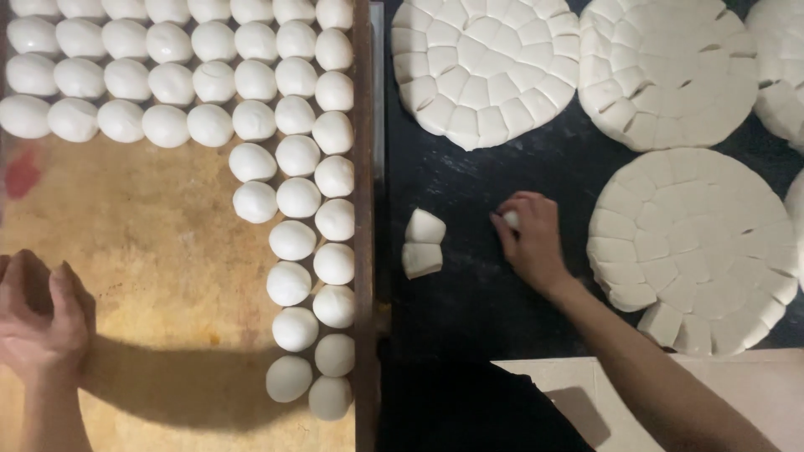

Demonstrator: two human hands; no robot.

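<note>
Brown tray (151, 251) beside black worktop (469, 293)

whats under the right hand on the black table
The right hand cups a bit of white dough on the black table; only its edge shows, the rest is covered by the fingers.

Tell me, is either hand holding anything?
The right hand cups a small dough piece under its fingertips. The left hand is curled; anything inside is hidden.
</note>
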